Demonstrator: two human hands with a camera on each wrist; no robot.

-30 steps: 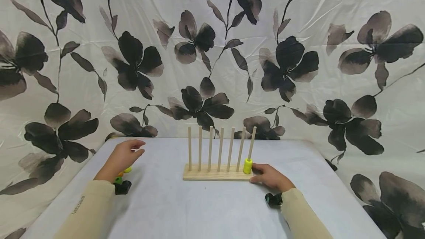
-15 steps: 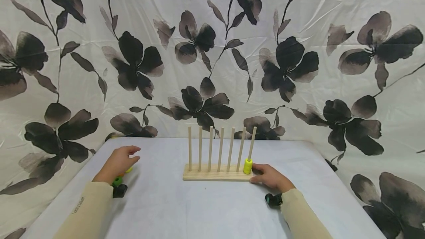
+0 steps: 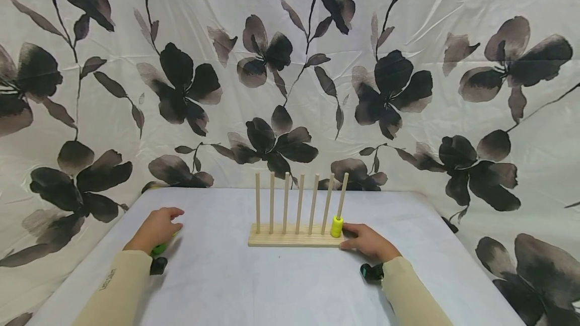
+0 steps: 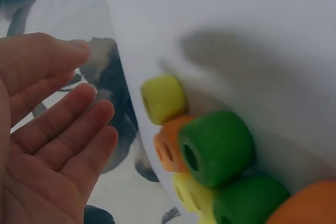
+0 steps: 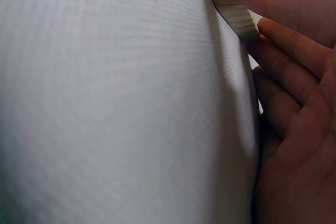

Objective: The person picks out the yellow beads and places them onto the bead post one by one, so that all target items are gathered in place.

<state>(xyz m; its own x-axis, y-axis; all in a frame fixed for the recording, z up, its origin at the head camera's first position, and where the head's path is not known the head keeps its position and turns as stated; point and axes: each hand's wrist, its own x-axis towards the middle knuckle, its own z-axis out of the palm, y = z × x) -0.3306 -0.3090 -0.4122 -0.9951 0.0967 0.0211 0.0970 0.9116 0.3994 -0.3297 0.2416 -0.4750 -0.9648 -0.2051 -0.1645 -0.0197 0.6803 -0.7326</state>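
Observation:
My left hand hovers over a pile of beads at the table's left, fingers loosely bent and holding nothing. In the left wrist view a yellow bead, an orange bead and a green bead lie bunched together, below and beside the fingers; the hand hides most of them from the head camera. A wooden peg rack stands mid-table, its upright pegs in a row. Yellow beads sit stacked on the rightmost peg. My right hand holds the rack's right end, thumb in front and fingers behind.
A white cloth covers the table. Behind it hangs a floral curtain. The bead pile lies near the table's left edge, and a black wrist camera is strapped under the left wrist.
My left hand has moved down and slightly left, lower over the beads, covering more of them. My right hand stays at the rack's end, and the rack has not moved.

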